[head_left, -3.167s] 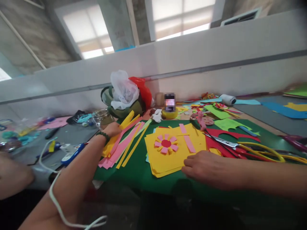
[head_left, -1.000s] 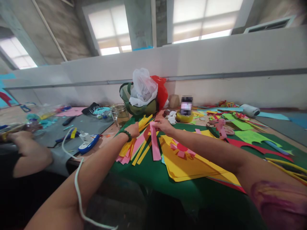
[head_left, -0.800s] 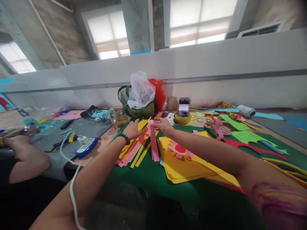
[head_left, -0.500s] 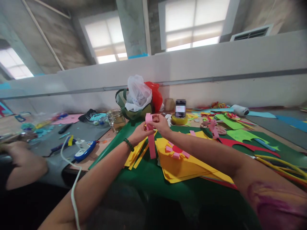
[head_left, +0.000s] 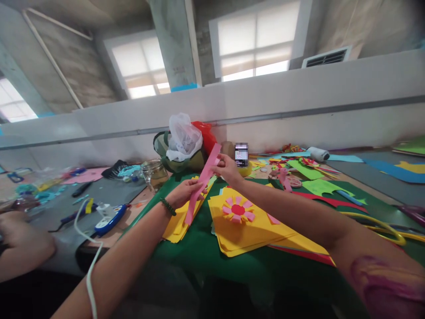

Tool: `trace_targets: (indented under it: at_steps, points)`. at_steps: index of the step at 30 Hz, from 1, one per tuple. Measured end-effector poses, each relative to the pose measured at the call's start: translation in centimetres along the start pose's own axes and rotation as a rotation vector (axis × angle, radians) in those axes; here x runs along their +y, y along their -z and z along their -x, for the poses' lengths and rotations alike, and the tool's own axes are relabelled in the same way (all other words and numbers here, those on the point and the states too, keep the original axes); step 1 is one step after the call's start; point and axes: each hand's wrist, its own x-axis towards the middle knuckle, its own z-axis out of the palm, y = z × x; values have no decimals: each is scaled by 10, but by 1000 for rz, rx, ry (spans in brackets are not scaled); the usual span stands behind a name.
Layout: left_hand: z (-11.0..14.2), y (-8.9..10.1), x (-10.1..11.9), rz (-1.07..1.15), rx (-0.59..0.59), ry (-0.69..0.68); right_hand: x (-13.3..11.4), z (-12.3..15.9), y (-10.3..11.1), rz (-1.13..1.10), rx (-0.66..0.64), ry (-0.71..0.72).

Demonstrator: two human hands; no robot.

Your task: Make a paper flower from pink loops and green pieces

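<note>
A long pink paper strip (head_left: 203, 180) is lifted off the table, slanting up to the right. My right hand (head_left: 226, 169) pinches its upper end. My left hand (head_left: 186, 193), with a bead bracelet at the wrist, grips its lower part along with other strips. Below lies a pile of yellow paper strips (head_left: 177, 222) on the green sheet (head_left: 206, 252). To the right lie yellow sheets (head_left: 252, 230) bearing a pink paper flower with a red centre (head_left: 237, 209).
A glass jar (head_left: 153, 173) and a bag with plastic bags (head_left: 182, 142) stand behind. Scissors and yellow-handled tools (head_left: 381, 219) lie at right among coloured scraps. A blue-white device with a cable (head_left: 108, 214) sits at left. Another person's arm (head_left: 20, 241) rests at far left.
My right hand came over from the yellow sheets to the strip pile. Both hands lifted a pink strip from the pile; it now slants up to the right between them.
</note>
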Motion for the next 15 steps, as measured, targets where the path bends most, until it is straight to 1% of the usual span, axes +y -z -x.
trace_targets:
  at_steps: [3,5,7,8,10,12,15]
  points:
    - [3,6,5,-76,8,2,-3,2,8,54,42,27]
    - [5,12,10,-175,42,-10,-8,2,14,72,71,31]
    - [7,17,15,-321,114,-24,-13,2,19,81,105,10]
    - [7,21,17,-420,175,-28,-16,2,21,83,117,-4]
    - [6,28,20,-508,255,-5,-23,2,24,98,129,-19]
    - [4,34,17,-590,323,37,-29,6,26,125,128,-32]
    - [1,41,4,-769,410,123,-38,20,31,165,106,-64]
